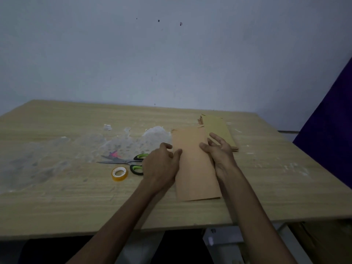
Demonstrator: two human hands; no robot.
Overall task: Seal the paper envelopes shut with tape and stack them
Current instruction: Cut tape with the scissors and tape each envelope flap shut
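A long brown paper envelope (192, 164) lies flat on the wooden table (76, 197), running away from me. My left hand (162, 164) rests at its left edge with the thumb on the paper. My right hand (217, 149) lies on its right edge with the fingers spread and relaxed. Behind the right hand sits a stack of yellowish envelopes (219, 130). A roll of clear tape (119, 173) lies to the left of my left hand.
Scissors with green and black handles (129, 161) lie just beyond the tape roll. Crumpled clear plastic (114, 141) spreads over the left half of the table. A purple cloth (331, 119) hangs at the right. A wall stands right behind the table.
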